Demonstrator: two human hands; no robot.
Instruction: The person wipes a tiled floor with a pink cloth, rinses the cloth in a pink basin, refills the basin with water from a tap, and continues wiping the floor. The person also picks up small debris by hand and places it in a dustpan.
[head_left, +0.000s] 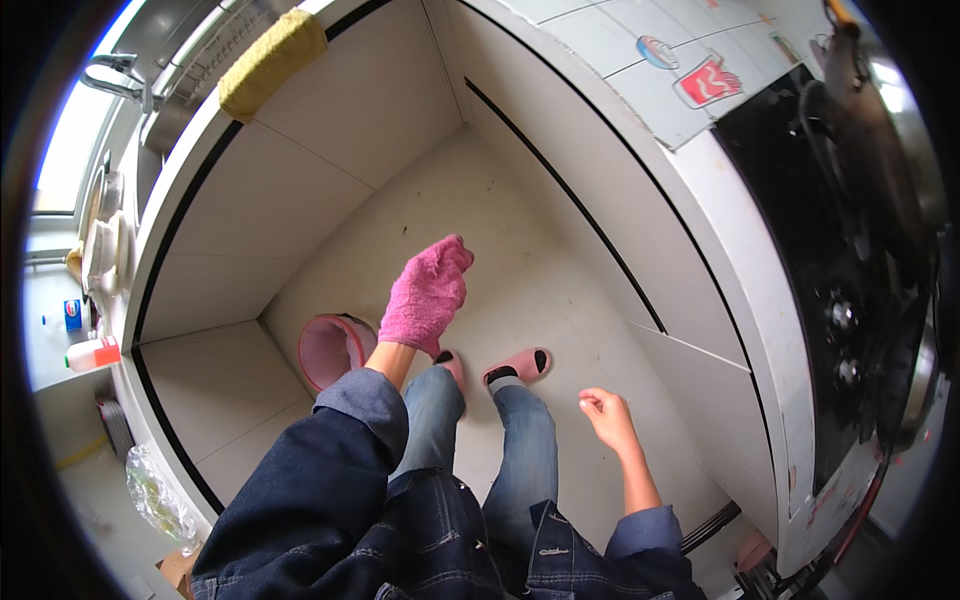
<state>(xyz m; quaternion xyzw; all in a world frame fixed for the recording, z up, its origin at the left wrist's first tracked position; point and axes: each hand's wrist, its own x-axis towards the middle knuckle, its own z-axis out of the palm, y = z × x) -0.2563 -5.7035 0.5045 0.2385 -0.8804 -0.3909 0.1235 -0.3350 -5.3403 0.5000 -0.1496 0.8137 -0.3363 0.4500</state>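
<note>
A fuzzy pink cloth or mitt covers my left hand, which is held out above the floor in the middle of the view. The fabric hides the fingers, so their pose cannot be told. My bare right hand hangs lower and to the right, over the floor, with its fingers loosely curled in towards the thumb and nothing seen in them. Below and left of the covered hand, a round pink bin with a liner stands on the floor. Pink slippers are on my feet.
Pale cabinets enclose the floor on both sides. A yellow towel drapes over the counter edge near the sink faucet. At right is a black gas stove with pans. A bottle and a plastic bag lie at left.
</note>
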